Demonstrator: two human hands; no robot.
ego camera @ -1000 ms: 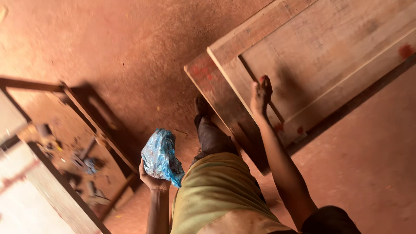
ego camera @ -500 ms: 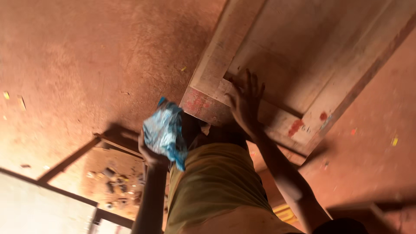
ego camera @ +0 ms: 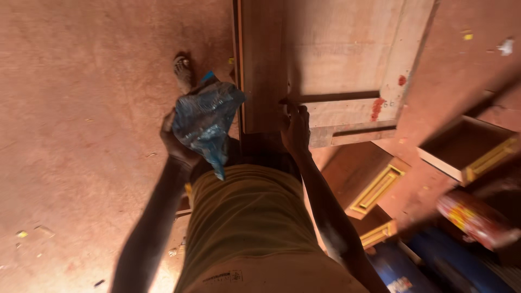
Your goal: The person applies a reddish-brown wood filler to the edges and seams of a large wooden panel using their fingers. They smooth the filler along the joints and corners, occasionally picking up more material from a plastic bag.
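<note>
My left hand (ego camera: 175, 142) grips a crumpled blue plastic bag (ego camera: 205, 122), held up in front of my waist. My right hand (ego camera: 296, 130) rests on the near edge of a large wooden panel door (ego camera: 347, 59) that lies flat ahead of me; its fingers are on the wood by a recessed groove. A sandalled foot (ego camera: 183, 70) shows on the reddish floor (ego camera: 81, 108) to the left of the door. My olive shirt fills the lower centre.
Wooden drawers with yellow trim (ego camera: 374, 187) and another open box (ego camera: 469, 146) sit on the floor to the right. A red and yellow can (ego camera: 472, 220) and a blue object (ego camera: 434, 263) lie at the lower right, blurred. Small scraps dot the floor.
The view has swung, so the door now runs straight ahead. My right hand has slid along the door's edge. The bag stays in my left hand. The wooden frame at the left has left view.
</note>
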